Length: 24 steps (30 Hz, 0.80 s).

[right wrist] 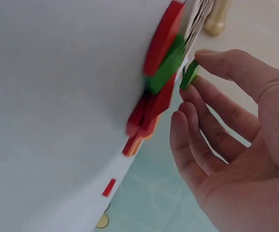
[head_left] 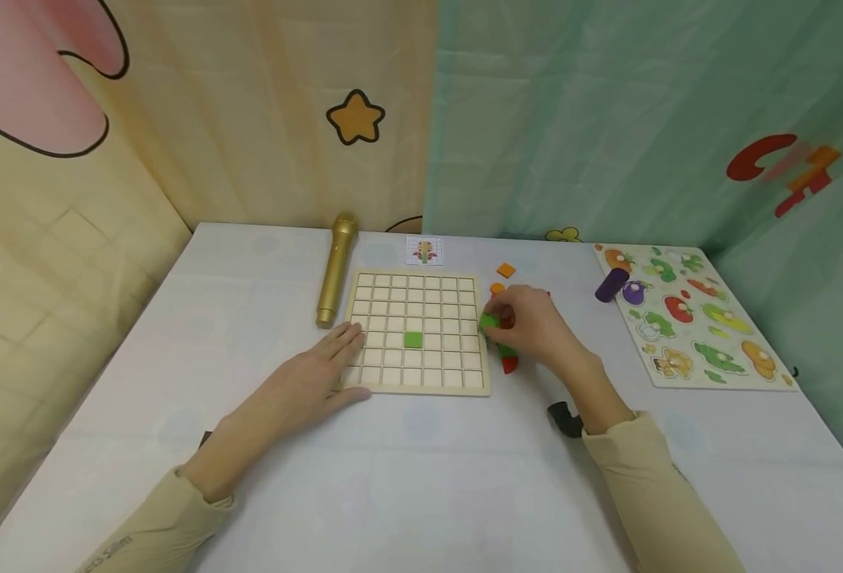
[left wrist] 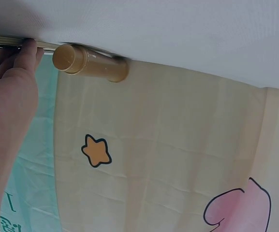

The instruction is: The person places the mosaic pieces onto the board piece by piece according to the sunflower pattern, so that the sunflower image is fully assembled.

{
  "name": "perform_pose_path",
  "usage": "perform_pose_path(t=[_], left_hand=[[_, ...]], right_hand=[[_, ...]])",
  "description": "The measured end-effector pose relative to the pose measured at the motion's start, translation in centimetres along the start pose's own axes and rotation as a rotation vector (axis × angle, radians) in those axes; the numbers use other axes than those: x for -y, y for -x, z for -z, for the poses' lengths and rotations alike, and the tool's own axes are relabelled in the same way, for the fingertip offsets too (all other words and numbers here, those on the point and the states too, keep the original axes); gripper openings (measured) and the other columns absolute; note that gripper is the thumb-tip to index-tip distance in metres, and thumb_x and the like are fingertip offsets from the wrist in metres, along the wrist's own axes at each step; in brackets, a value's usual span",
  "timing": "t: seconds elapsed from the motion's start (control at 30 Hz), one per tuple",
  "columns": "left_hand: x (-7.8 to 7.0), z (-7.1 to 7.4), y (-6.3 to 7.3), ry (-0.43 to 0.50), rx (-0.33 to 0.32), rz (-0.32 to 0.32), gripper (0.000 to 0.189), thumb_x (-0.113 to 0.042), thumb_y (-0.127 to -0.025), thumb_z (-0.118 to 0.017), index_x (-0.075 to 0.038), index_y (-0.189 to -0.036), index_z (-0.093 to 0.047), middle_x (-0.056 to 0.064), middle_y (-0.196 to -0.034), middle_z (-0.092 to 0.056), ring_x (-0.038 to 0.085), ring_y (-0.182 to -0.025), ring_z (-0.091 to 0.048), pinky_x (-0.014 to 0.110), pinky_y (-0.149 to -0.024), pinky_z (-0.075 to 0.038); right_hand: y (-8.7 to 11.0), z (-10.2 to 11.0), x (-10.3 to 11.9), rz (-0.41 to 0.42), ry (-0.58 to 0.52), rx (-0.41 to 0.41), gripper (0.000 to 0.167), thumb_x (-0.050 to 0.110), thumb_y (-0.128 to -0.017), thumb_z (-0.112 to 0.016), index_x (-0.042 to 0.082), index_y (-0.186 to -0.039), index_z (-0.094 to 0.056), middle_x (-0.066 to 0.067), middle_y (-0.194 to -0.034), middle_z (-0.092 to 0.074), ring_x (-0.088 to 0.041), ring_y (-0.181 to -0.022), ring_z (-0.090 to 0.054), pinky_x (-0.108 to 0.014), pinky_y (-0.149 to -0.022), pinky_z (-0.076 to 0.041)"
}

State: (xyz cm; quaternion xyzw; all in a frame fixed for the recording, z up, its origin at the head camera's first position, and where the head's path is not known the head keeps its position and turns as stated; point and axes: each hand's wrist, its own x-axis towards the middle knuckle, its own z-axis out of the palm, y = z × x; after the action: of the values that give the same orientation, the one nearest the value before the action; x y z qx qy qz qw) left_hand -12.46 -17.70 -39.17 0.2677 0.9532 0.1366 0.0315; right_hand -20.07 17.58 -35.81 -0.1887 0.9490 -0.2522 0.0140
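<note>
A square wooden grid board (head_left: 421, 391) lies on the white table, with one green tile (head_left: 413, 340) in a cell below its middle. My left hand (head_left: 305, 383) rests its extended fingers on the board's left edge, thumb near the lower left corner. In the left wrist view those fingers (left wrist: 27, 54) touch the board's edge. Between thumb and fingertips, my right hand (head_left: 533, 325) pinches a green block (right wrist: 190, 74) at the board's right edge. Under and beside that hand lie several loose pieces, including a red block (right wrist: 163, 41) and a green block (right wrist: 167, 71), partly hidden in the head view.
A gold microphone (head_left: 335, 274) lies left of the board. Behind it is a small picture card (head_left: 424, 251). An orange tile (head_left: 506, 270) lies at the back right. Farther right, a purple cylinder (head_left: 611, 285) touches a vegetable puzzle board (head_left: 646, 350). A black object (head_left: 563, 419) shows beside the right wrist.
</note>
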Motion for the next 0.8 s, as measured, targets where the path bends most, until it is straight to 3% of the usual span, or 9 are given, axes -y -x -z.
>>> perform_pose_path(t=[0.23,0.43,0.8], left_hand=[[-0.2,0.0,0.0,0.001,-0.003,0.009,0.087,-0.052,-0.101,-0.067,0.002,-0.162,-0.035,0.018,-0.172,-0.028,0.036,-0.161,-0.025,0.055,-0.125,-0.035],[-0.2,0.0,-0.1,0.003,0.014,0.02,0.088,-0.053,-0.101,-0.065,0.001,-0.163,-0.034,0.018,-0.173,-0.027,0.035,-0.162,-0.023,0.055,-0.126,-0.035],[-0.1,0.0,-0.1,0.003,0.0,0.014,0.088,-0.053,-0.101,-0.066,0.001,-0.163,-0.034,0.017,-0.172,-0.028,0.035,-0.161,-0.024,0.055,-0.125,-0.036]], right_hand=[[0.2,-1.1,2.4,0.091,-0.033,0.028,0.019,0.013,-0.086,-0.087,0.009,-0.102,-0.079,-0.003,-0.092,-0.072,-0.024,-0.09,-0.063,-0.035,-0.079,-0.055],[0.3,-2.6,4.4,0.101,-0.03,0.064,0.017,0.013,-0.087,-0.085,0.011,-0.103,-0.079,0.0,-0.097,-0.072,-0.02,-0.094,-0.064,-0.034,-0.085,-0.058],[0.3,-4.9,7.9,0.147,-0.038,0.086,0.016,0.012,-0.088,-0.085,0.012,-0.103,-0.079,0.001,-0.093,-0.071,-0.015,-0.086,-0.063,-0.027,-0.078,-0.056]])
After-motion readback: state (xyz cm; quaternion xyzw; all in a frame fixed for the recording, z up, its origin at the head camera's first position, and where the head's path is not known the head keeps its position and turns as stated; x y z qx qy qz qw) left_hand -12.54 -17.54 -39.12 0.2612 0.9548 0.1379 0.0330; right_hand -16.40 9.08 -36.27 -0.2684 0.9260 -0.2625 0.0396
